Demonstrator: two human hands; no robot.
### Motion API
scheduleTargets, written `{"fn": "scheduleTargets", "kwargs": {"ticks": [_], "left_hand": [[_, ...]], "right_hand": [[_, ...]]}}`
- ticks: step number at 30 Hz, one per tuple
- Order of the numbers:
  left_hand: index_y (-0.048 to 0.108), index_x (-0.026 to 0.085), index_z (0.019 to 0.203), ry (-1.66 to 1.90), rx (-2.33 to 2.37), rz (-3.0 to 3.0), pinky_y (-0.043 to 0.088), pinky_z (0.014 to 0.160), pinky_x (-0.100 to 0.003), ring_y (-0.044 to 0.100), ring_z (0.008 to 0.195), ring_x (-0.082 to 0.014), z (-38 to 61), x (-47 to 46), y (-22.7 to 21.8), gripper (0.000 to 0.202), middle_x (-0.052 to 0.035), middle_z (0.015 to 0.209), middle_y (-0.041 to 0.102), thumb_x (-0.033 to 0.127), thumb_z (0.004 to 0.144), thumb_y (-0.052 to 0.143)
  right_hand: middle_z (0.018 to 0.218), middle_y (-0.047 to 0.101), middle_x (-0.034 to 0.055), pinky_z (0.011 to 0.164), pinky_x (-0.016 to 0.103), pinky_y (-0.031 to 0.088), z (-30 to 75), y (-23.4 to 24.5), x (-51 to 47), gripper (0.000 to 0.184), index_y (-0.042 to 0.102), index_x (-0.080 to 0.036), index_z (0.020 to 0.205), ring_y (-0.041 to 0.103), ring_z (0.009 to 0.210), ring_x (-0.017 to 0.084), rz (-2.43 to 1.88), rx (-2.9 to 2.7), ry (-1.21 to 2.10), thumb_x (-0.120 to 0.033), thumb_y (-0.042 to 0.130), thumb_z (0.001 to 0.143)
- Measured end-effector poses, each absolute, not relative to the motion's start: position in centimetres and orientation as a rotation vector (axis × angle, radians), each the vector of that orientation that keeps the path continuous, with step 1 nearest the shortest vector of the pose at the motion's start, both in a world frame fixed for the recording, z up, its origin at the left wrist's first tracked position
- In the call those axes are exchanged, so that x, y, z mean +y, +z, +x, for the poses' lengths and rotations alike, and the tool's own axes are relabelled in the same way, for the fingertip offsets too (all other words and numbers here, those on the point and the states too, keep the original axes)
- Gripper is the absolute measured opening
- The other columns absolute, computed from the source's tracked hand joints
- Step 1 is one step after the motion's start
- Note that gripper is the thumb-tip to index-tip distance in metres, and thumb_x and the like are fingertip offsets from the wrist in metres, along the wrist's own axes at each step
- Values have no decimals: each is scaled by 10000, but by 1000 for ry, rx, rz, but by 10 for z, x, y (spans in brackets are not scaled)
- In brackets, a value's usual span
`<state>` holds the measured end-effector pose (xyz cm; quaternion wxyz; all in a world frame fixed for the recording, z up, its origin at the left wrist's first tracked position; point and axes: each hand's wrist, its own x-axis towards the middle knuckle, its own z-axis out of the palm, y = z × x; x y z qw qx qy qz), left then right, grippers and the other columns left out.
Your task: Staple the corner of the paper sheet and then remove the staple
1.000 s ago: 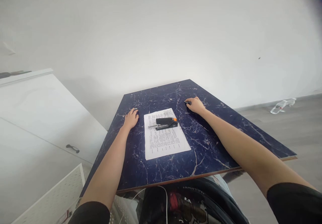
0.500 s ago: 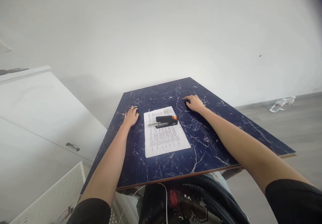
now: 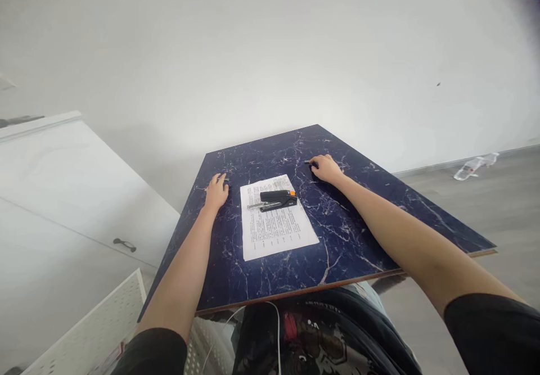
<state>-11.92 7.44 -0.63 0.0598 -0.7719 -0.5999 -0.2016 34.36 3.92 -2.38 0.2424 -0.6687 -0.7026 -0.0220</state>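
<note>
A black stapler (image 3: 278,200) with an orange part lies on printed paper sheets (image 3: 280,234); its metal tray sticks out to the left. Left of the paper, my left hand (image 3: 216,191) rests on the table with its fingers spread. Beside its fingertips is a small dark strip (image 3: 226,180), partly hidden. My right hand (image 3: 327,168), beyond the paper to the right, has curled fingers pinching another small dark strip (image 3: 307,162), whose end pokes out on the left. What kind of things the two strips are is too small to tell.
The dark blue marbled table (image 3: 270,285) stands against a white wall. A white cabinet (image 3: 76,195) is on the left, above a white perforated basket (image 3: 97,324). A clear plastic item (image 3: 475,167) lies on the floor at right. A white cable (image 3: 278,330) hangs in front of me.
My left hand's fingers have spread and shifted slightly off the small strip. The right hand stays at its strip with its fingers a little more curled. The view has tilted slightly.
</note>
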Motion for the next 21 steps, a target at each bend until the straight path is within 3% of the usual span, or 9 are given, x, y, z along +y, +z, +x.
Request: {"fn": "scheduleTargets", "kwargs": {"ticks": [3, 8, 12, 14, 18, 21], "left_hand": [[618, 227, 1394, -530, -1812, -2460, 424, 1158, -486, 501, 1410, -292, -121, 79, -8, 418, -114, 1500, 565, 247, 1013, 448], [696, 175, 1302, -623, -1743, -2422, 481, 1083, -440, 626, 1187, -300, -120, 78, -8, 373, -139, 1178, 700, 236, 973, 529], [781, 149, 1170, -560, -1845, -2411, 489, 1062, -410, 662, 1138, -296, -115, 70, -3, 315, -176, 1213, 693, 193, 964, 546], [804, 151, 1117, -529, -1949, -2399, 507, 1024, -405, 689, 1098, -301, -114, 65, 3, 264, -177, 1184, 724, 197, 928, 625], [839, 201, 886, -458, -2013, -2456, 543, 898, -381, 739, 893, -280, -113, 55, 17, 105, -113, 889, 789, 179, 817, 762], [837, 218, 827, -438, -1999, -2499, 546, 824, -366, 738, 783, -261, -106, 45, 22, 129, -90, 786, 781, 122, 750, 796]], "right_hand": [[1184, 725, 142, 1069, 434, 422, 345, -24, 40, 358, 750, -138, 1188, 578, 1107, 334, -1829, -1940, -79, -215, 531, 914], [1170, 730, 137, 1061, 432, 424, 346, -25, 41, 348, 765, -150, 1146, 585, 1074, 325, -1821, -1957, -87, -200, 514, 910], [1176, 730, 126, 1067, 425, 418, 347, -25, 42, 336, 769, -157, 1122, 593, 1075, 316, -1817, -1972, -87, -201, 511, 911], [1180, 728, 119, 1073, 420, 414, 347, -25, 42, 327, 768, -160, 1116, 598, 1080, 312, -1818, -1969, -85, -204, 516, 912], [1184, 732, 115, 1066, 403, 419, 347, -24, 42, 318, 765, -158, 1115, 610, 1092, 298, -1811, -1974, -68, -206, 527, 910], [1174, 741, 109, 1060, 394, 423, 347, -22, 41, 303, 771, -163, 1091, 615, 1077, 294, -1801, -1977, -67, -201, 541, 899]]}}
